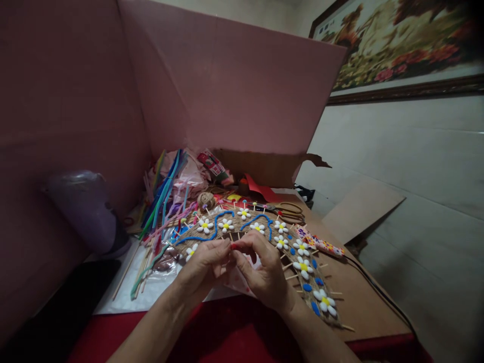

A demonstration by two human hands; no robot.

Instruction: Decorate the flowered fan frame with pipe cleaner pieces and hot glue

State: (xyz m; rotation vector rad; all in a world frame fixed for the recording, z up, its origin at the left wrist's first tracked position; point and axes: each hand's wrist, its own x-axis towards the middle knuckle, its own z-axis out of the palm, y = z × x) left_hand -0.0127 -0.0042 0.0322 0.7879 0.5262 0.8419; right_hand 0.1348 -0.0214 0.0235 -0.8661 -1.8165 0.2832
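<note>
My left hand [212,262] and my right hand [263,269] meet at the fingertips in the middle of the head view. Between them they pinch a small red piece [233,246], mostly covered by the fingers. Just behind and to the right lies an arched twine-wrapped craft piece [212,236] with thin sticks poking from its edges. White flowers with yellow centres [303,267], blue oval dots [307,287] and a wavy blue strand [196,238] decorate it. Below my hands shows a pinkish-white sheet [240,282], partly hidden.
Colourful pipe cleaners [162,189] and a twine ball [206,200] lie at the back. Scissors [289,210] and a flower-patterned glue gun [321,243] with a black cord rest on the right, on brown cardboard [363,302]. A purple container [88,212] stands left; pink panels [234,80] rise behind.
</note>
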